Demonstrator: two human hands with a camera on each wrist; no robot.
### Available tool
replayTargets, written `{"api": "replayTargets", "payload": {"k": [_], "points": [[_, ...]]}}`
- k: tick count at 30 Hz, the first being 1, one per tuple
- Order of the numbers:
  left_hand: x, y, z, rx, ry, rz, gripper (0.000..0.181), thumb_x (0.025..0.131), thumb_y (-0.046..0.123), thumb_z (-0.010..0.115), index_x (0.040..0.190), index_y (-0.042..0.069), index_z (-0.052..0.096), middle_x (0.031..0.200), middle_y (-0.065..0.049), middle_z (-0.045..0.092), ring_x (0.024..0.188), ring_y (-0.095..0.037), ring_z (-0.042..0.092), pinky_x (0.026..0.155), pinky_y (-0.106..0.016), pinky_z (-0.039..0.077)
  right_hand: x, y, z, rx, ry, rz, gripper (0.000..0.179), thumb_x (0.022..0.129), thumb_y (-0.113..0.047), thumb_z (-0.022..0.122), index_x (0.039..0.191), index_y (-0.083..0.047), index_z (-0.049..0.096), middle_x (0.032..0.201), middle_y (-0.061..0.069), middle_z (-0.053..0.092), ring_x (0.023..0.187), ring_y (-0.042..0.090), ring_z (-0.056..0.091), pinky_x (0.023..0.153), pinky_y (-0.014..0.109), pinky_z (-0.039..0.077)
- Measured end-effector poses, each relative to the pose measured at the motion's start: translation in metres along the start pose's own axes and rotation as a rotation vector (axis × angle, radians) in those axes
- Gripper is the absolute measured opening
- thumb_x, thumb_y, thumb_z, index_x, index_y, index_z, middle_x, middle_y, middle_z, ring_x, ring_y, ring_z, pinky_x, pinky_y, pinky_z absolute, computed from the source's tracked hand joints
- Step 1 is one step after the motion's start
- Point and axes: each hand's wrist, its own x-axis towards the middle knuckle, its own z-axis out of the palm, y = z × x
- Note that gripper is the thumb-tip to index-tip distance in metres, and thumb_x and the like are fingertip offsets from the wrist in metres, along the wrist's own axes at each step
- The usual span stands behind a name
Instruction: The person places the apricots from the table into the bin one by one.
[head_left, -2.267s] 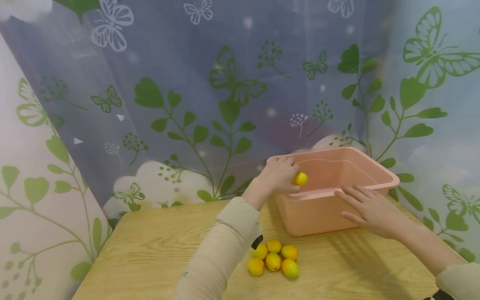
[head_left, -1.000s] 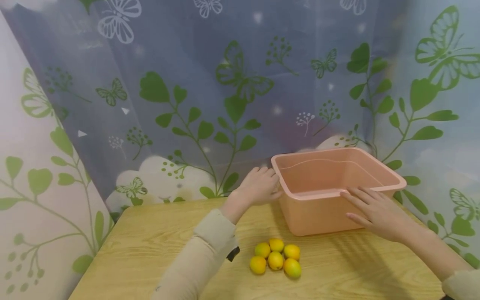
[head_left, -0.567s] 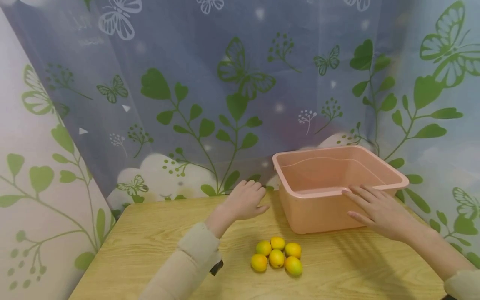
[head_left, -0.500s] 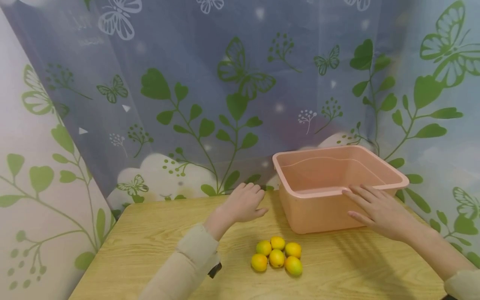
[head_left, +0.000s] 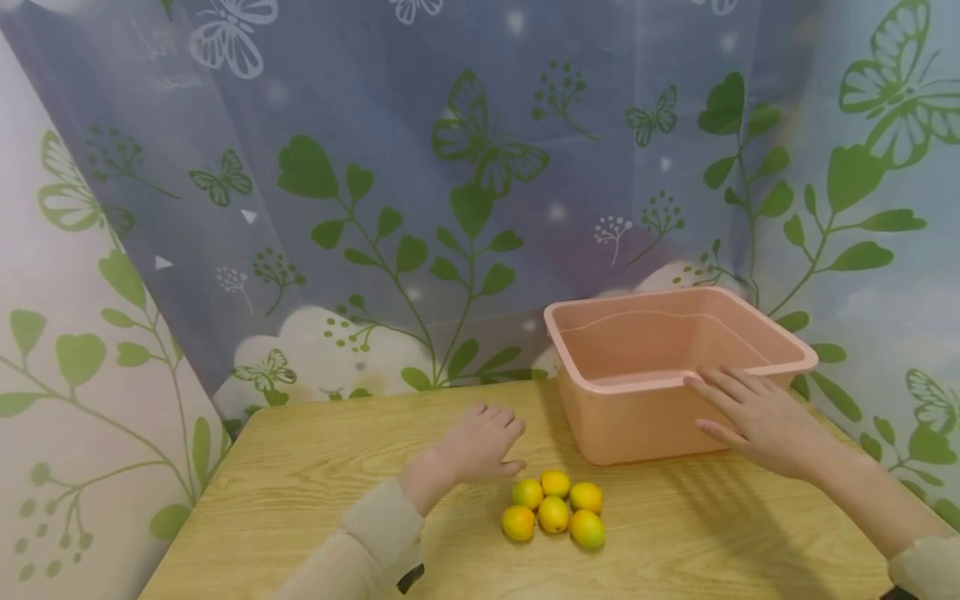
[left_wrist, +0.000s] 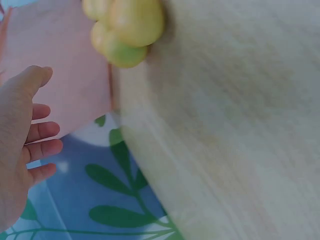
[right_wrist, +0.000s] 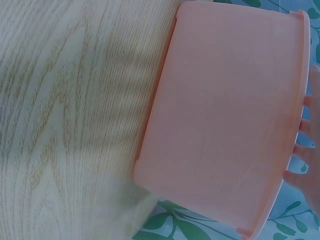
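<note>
A: So what's the setup here?

B: Light wood-grain table, with a bluish leaf-and-butterfly backdrop right behind it. Pink tub sits toward the back right, and its near wall kinda blocks the view of the bottom.

A: And the fruit?

B: Six yellow fruits bunched on the table in front of the tub. Left hand is just beside them, fingers relaxed, thumb out, holding nothing. Right hand has its fingers pretty straight, just resting on the tub's near rim.
</note>
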Motion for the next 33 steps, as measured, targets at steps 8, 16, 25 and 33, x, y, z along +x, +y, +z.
{"api": "replayTargets", "payload": {"k": [8,16,25,33], "points": [[-0.004,0.012,0.015,-0.039,-0.125,0.000,0.048,0.088,0.056,0.049,0.114,0.016,0.055,0.108,0.001,0.055,0.103,-0.016,0.051,0.090,-0.034,0.040,0.000,0.001,0.001,-0.006,0.001,-0.004,0.060,0.091,-0.039,0.055,0.141,-0.009,0.038,0.134,0.024,0.043,0.119,0.044,0.039,0.097,0.053,0.028],[-0.004,0.022,0.021,-0.028,-0.167,0.017,0.056,0.089,0.059,0.043,0.121,0.015,0.055,0.115,-0.001,0.055,0.108,-0.018,0.050,0.094,-0.035,0.039,0.000,0.000,0.000,0.001,-0.003,0.002,0.060,0.091,-0.038,0.055,0.142,-0.010,0.037,0.133,0.024,0.044,0.119,0.045,0.039,0.094,0.054,0.030],[-0.001,0.031,0.029,-0.025,-0.223,0.007,0.061,0.090,0.061,0.039,0.126,0.015,0.053,0.121,-0.002,0.054,0.112,-0.018,0.048,0.096,-0.036,0.037,0.000,-0.002,-0.001,-0.016,0.015,-0.003,0.060,0.091,-0.039,0.055,0.140,-0.009,0.039,0.132,0.024,0.045,0.119,0.044,0.039,0.093,0.054,0.031],[0.003,0.033,0.033,-0.065,-0.256,-0.016,0.058,0.090,0.060,0.041,0.124,0.015,0.057,0.119,-0.001,0.054,0.111,-0.018,0.048,0.096,-0.036,0.036,0.000,-0.002,-0.001,-0.015,0.030,-0.009,0.058,0.091,-0.038,0.055,0.139,-0.007,0.041,0.132,0.023,0.045,0.118,0.045,0.039,0.092,0.055,0.032]]}}
